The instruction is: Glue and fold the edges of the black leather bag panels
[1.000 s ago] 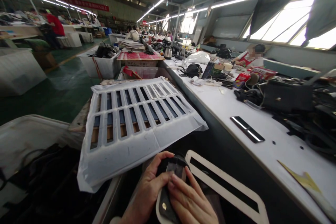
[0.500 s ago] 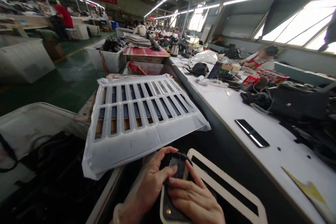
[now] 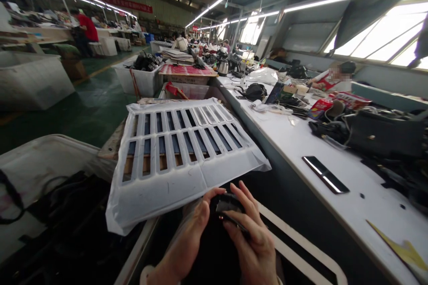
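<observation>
Black leather piece (image 3: 228, 205): now lifted off the white template (image 3: 302, 247).
Left hand (image 3: 192, 238): pinching its edge.
Right hand (image 3: 256, 242): fingers pinching it too.

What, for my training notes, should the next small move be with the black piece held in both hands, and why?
Probably lower the black piece onto the white frame below. The left hand and right hand both pinch it in the air just above that frame.
</observation>
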Demonstrator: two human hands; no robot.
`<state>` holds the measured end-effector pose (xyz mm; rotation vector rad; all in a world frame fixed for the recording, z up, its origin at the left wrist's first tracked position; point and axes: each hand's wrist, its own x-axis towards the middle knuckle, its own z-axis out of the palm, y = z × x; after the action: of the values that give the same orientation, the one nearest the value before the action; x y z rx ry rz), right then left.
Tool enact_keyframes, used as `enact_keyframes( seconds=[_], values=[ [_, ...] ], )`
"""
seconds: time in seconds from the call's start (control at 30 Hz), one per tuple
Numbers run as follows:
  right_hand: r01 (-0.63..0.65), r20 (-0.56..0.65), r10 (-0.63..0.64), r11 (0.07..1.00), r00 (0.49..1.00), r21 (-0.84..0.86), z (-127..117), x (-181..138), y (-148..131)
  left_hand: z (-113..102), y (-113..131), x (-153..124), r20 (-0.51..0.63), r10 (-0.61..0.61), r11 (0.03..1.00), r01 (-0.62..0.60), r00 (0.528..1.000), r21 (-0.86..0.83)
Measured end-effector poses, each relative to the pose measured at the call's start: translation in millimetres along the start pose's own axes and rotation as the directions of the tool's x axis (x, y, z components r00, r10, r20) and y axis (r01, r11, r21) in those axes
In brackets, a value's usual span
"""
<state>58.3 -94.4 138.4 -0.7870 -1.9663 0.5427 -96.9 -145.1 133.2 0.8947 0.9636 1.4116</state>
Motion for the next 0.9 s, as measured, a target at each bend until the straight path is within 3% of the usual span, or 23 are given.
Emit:
enact_keyframes(
  seconds=[0.17, 0.3, 0.6, 0.8, 0.9],
  values=[
    [-0.22, -0.009, 0.227, 0.952, 0.974, 0.215, 17.3, -11.3, 6.3, -2.4, -1.1, -3.8, 0.043, 0.032, 0.98, -0.039, 0.999, 0.197],
    [-0.314, -0.048, 0.349, 0.89, 0.936, 0.33, 23.1, -13.2, 3.6, -1.9, -13.1, -4.5, -0.008, 0.054, 0.95, -0.049, 0.999, 0.308],
    [-0.357, -0.141, 0.419, 0.875, 0.897, 0.327, 30.6, -13.8, -8.2, 3.6, -16.4, -5.3, -0.052, 0.077, 0.939, -0.055, 0.996, 0.341],
    [-0.287, -0.165, 0.321, 0.936, 0.933, 0.202, 33.6, -13.8, 3.9, 8.2, -14.7, -4.3, -0.085, 0.024, 0.94, 0.007, 0.996, 0.341],
    [-0.389, -0.129, 0.428, 0.888, 0.895, 0.245, 35.9, -13.1, 4.0, 10.9, -13.7, -2.3, -0.181, -0.044, 0.955, 0.095, 0.982, 0.282]
  ],
)
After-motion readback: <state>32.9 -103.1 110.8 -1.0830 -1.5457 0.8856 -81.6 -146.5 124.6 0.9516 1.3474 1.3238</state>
